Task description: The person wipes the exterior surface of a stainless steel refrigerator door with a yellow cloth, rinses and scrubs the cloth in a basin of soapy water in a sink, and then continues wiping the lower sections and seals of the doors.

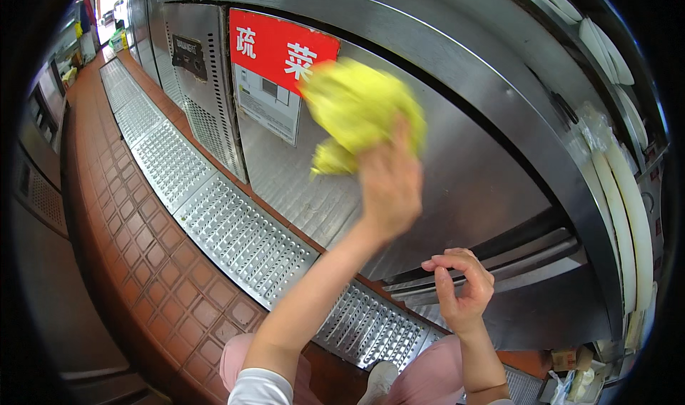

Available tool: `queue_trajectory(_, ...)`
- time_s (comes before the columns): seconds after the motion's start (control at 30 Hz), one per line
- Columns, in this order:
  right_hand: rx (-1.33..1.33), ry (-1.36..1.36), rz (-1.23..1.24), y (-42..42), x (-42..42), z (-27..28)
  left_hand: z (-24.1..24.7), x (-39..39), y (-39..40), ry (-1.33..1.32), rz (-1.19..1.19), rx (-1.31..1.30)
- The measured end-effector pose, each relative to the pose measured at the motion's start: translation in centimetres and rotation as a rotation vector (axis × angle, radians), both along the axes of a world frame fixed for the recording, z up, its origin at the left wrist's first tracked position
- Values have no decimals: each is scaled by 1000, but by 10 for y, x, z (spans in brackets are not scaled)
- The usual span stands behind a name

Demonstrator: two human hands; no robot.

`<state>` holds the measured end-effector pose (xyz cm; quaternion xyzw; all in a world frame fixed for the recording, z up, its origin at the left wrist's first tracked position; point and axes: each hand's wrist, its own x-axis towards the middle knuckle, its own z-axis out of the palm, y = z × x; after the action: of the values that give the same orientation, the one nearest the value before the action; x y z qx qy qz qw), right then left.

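Note:
A bright yellow cloth (364, 105) is in my left hand (393, 186), pressed to or just in front of a stainless steel fridge door (455, 175). Both the cloth and the fingers are blurred. The cloth covers the lower right corner of a red sign (267, 46) that bears large white characters. Below the sign is a printed label (267, 105), partly behind the cloth. My right hand (465, 287) holds nothing. Its fingers are loosely bent with the thumb apart, in front of the long door handle (535, 260).
A perforated metal drain cover (235, 228) runs along the foot of the cabinet, beside red floor tiles (155, 255). White cutting boards (615, 218) stand upright at the right, with stacked plates (604, 52) above. A vented panel (203, 84) adjoins the door. Small boxes (567, 359) lie lower right.

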<state>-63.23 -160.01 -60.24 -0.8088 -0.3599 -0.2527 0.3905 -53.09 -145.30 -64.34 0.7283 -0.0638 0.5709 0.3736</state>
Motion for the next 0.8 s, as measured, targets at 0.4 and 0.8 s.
queue_trajectory(0.4,85,97,-50,-8,-17,-4,51,29,87,-83,71,-156)
queue_trajectory(0.8,139,181,-174,-25,-14,-15,1,4,9,-291,-298,720)
